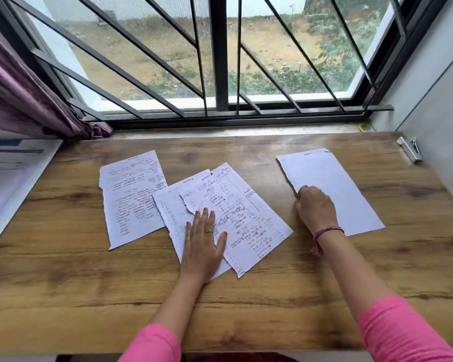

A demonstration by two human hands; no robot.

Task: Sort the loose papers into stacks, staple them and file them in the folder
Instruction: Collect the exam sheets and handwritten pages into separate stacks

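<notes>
Stapler [409,149] far right, folder [8,178] left, curtain [24,95] behind.

1. A brown wood-grain table [246,309] is lying under a dark-framed barred window [220,61].
2. A purple pleated curtain [24,95] is hanging at the table's far left corner.
3. A small yellow-green box [365,128] is sitting on the sill beyond the table's far right edge.

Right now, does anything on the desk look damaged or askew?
Yes. The sheets have ragged torn left edges, clearest on the top middle sheet under the left hand. The middle sheets lie fanned and tilted, not squared.
</notes>
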